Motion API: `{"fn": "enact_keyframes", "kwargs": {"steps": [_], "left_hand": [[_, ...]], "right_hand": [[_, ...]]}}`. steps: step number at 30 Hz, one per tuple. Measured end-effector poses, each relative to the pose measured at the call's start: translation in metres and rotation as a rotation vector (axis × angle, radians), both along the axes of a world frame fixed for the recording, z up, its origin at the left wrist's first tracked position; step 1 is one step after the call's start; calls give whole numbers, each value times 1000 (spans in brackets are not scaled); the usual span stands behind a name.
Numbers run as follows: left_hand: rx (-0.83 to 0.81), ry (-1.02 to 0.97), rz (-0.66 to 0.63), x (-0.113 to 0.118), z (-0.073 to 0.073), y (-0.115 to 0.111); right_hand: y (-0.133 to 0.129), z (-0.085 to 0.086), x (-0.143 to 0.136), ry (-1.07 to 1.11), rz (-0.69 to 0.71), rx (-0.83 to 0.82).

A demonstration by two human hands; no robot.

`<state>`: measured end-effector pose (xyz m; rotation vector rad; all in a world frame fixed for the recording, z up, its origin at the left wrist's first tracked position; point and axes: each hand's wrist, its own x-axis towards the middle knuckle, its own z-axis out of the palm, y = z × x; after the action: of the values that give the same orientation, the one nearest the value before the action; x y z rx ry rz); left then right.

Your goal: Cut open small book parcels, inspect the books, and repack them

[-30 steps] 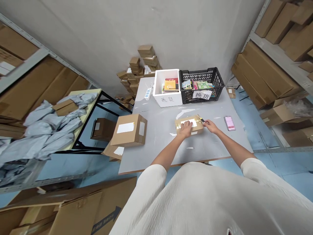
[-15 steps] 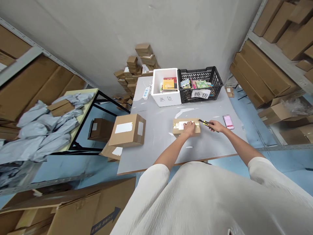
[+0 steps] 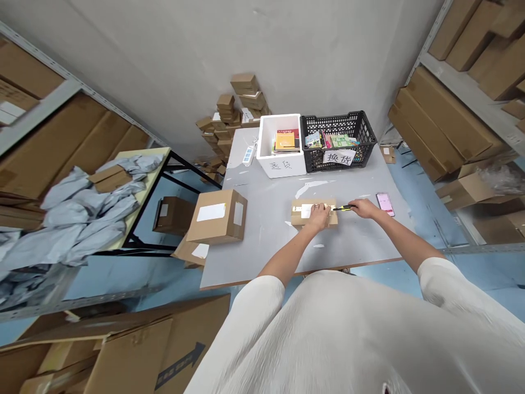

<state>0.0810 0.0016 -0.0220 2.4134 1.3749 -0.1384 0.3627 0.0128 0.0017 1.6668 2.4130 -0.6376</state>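
Note:
A small cardboard box [image 3: 299, 218] with a white label and shiny tape lies on the grey table [image 3: 262, 230]. Resting on top of its right part is my left hand [image 3: 319, 215], its fingers spread over the lid. My right hand [image 3: 362, 208] grips a black and yellow utility knife [image 3: 346, 208], which points left. The knife's tip is at the right end of the box, close to my left fingers; whether it cuts in is too small to tell. To the right of my right hand lies a phone [image 3: 385, 204] with a pink screen.
A larger labelled carton [image 3: 217, 216] stands at the table's left edge. At the back are a white bin [image 3: 283, 166] and a black crate [image 3: 367, 143] with books, beside a power strip [image 3: 248, 155]. Grey parcels [image 3: 68, 208] cover a side table at left.
The knife has swung from a slant to nearly level, and its tip has come onto the box's right end. My left hand stays on the box. The view has shifted slightly.

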Motion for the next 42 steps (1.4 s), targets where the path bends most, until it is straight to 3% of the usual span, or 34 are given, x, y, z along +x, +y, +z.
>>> {"fn": "enact_keyframes", "kwargs": {"steps": [6, 12, 16, 20, 27, 31, 37, 42], "left_hand": [[-2, 3, -14, -2, 6, -4], [-10, 8, -8, -2, 6, -6], [-14, -14, 6, -1, 4, -5], [-24, -13, 18, -3, 6, -5], [9, -110, 107, -5, 14, -4], [22, -106, 157, 1, 13, 5], [13, -97, 138, 5, 5, 21], [-62, -75, 118, 3, 3, 35]], "right_hand": [[5, -5, -10, 19, -9, -10], [-2, -10, -1, 373, -268, -403], [-12, -13, 3, 472, -335, -524], [-23, -13, 8, 492, -377, -510], [-34, -8, 17, 651, -585, -427], [-39, -4, 12, 618, -492, -282], [-48, -4, 4, 391, -256, -17], [-50, -9, 0, 290, -162, 37]]}}
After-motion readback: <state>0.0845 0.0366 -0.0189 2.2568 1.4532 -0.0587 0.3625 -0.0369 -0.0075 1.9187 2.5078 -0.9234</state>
